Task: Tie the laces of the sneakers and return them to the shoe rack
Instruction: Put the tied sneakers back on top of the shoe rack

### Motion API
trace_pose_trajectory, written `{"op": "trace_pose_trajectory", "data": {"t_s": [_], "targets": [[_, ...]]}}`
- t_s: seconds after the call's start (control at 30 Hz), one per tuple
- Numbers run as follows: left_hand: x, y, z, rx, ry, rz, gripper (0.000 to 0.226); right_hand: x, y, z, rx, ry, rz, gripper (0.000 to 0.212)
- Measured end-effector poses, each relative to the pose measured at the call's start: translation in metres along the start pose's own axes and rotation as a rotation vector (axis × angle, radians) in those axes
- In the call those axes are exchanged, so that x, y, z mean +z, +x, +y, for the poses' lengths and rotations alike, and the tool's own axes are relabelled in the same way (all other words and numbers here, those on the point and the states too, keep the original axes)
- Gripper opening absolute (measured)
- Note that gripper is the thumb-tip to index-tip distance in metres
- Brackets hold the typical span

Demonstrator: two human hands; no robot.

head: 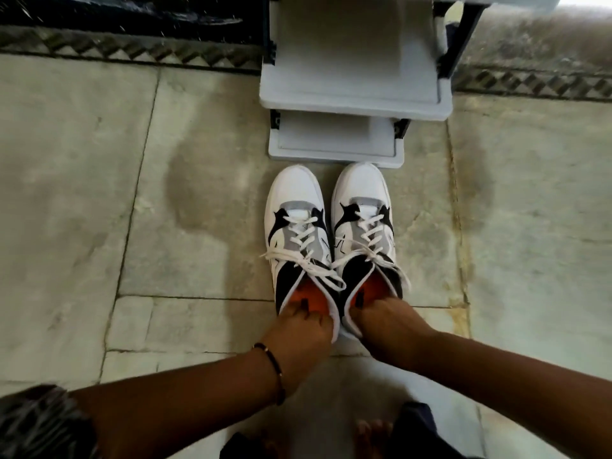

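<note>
Both sneakers (329,233) side by side on the floor (99,193), toes just short of the shoe rack (354,94), laces (308,260) apparently tied, left hand (303,339) and right hand (385,326) clamped on the heels, fingers hooked inside — looks like carrying stage, next calling for a level lift onto a shelf.

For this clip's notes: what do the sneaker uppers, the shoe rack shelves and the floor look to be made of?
Left sneaker and right sneaker: smooth white leather or synthetic, judging by the soft sheen, with grey and black panels and flat woven white laces. Shoe rack: matte pale grey shelves, probably plastic or painted board, in a dark frame. Floor: polished stone-like slabs, mottled and stained, with visible joints.
</note>
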State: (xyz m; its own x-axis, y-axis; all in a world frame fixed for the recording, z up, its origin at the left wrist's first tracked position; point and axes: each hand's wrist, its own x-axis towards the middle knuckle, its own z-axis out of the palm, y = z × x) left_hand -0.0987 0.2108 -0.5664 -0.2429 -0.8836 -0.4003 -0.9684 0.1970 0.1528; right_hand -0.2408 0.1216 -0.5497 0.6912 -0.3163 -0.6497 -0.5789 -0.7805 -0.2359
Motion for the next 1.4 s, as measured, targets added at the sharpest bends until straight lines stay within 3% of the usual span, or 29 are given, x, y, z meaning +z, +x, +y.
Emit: {"op": "trace_pose_trajectory", "data": {"t_s": [0.17,0.27,0.37,0.47,0.53,0.6,0.73,0.83,0.93,1.0,1.1,1.2,1.27,1.4], "targets": [[-0.023,-0.006,-0.002,-0.001,0.013,-0.070,0.041,-0.020,-0.008,-0.004,-0.028,-0.005,-0.056,0.029],[-0.043,-0.023,0.006,-0.010,-0.072,-0.039,0.040,-0.040,-0.025,-0.013,-0.025,0.045,-0.115,0.023],[-0.081,-0.047,0.016,0.012,-0.114,-0.082,0.014,-0.074,-0.063,-0.029,-0.061,0.041,-0.164,0.022],[-0.141,-0.088,0.033,-0.094,-0.161,-0.121,0.023,-0.121,-0.114,-0.054,-0.053,0.046,-0.194,0.024],[-0.185,-0.117,0.042,-0.087,-0.140,-0.072,0.007,-0.157,-0.151,-0.074,-0.063,0.051,-0.145,0.024],[-0.234,-0.145,0.048,-0.059,-0.140,-0.048,0.027,-0.196,-0.187,-0.092,-0.059,0.055,-0.116,0.021],[-0.317,-0.181,0.044,0.019,-0.040,0.026,0.013,-0.255,-0.237,-0.113,0.025,0.060,-0.098,0.028],[-0.358,-0.197,0.041,-0.016,-0.013,0.021,0.025,-0.295,-0.263,-0.120,0.057,0.034,-0.038,0.028],[-0.384,-0.190,0.035,-0.029,-0.071,0.090,0.013,-0.316,-0.272,-0.119,0.040,-0.052,0.037,0.030],[-0.391,-0.178,0.028,-0.050,-0.115,0.044,0.030,-0.319,-0.263,-0.110,0.094,-0.025,0.115,0.038],[-0.394,-0.140,0.006,-0.074,-0.095,0.130,0.041,-0.330,-0.237,-0.086,0.102,-0.082,0.176,0.042],[-0.408,-0.090,-0.017,-0.106,-0.037,0.174,0.024,-0.358,-0.202,-0.048,0.081,-0.084,0.274,0.041],[-0.414,-0.059,-0.029,-0.126,0.004,0.204,0.016,-0.375,-0.182,-0.026,0.086,-0.126,0.259,0.040],[-0.424,-0.013,-0.052,-0.113,0.018,0.167,0.025,-0.394,-0.141,0.015,0.055,-0.203,0.163,0.036]]}}
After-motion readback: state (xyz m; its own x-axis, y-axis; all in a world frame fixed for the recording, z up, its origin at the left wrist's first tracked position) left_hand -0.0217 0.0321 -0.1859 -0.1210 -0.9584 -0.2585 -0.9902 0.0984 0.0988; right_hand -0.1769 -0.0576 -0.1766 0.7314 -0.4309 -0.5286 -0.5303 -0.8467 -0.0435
